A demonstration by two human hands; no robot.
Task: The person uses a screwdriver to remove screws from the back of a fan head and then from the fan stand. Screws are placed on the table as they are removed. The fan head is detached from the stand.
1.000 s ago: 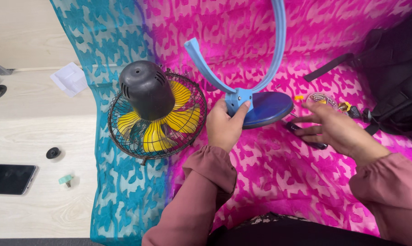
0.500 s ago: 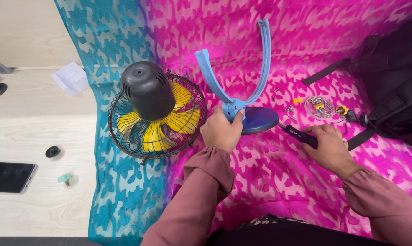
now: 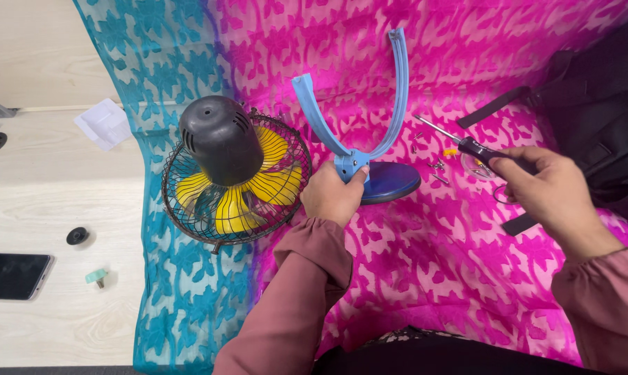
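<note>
pink cloth; left hand grips blue stand; right hand holds screwdriver.

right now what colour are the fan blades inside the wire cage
Yellow fan blades, behind the dark wire cage; the head view shows them clearly.

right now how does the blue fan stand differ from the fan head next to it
The blue fan stand is bare plastic, a forked bracket rising from a round base, steadied by the left hand. The fan head lies untouched, a black wire cage with yellow blades and a black motor housing facing up. Both rest on the patterned cloth.
</note>
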